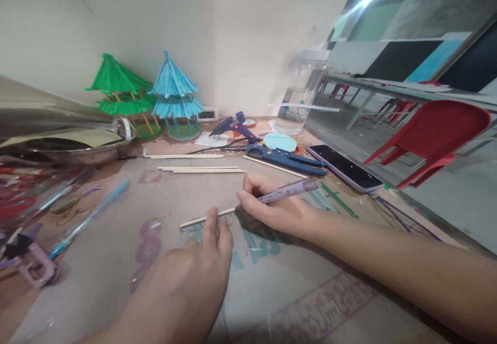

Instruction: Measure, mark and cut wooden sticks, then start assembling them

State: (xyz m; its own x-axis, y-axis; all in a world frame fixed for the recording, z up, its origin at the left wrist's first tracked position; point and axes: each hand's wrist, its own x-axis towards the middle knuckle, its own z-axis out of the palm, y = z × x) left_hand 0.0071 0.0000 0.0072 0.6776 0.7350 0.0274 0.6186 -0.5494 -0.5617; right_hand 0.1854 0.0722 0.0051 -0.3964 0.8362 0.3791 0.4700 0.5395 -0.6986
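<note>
My right hand (267, 204) is closed round a purple pen (295, 189), its tip down at the right end of a thin wooden stick (202, 219) that lies on the table. A clear ruler (194, 226) lies along the stick. My left hand (202, 266) presses its fingertips down on the ruler and stick, fingers stretched out flat.
Several loose wooden sticks (202, 168) lie further back. Blue cutters (287, 158), a blue glue gun (235, 126), a phone (345, 167) and a clear jar (301, 95) stand at the right. Green (118, 95) and blue (174, 98) stick pagodas stand by the wall. A metal bowl (77, 149) sits left.
</note>
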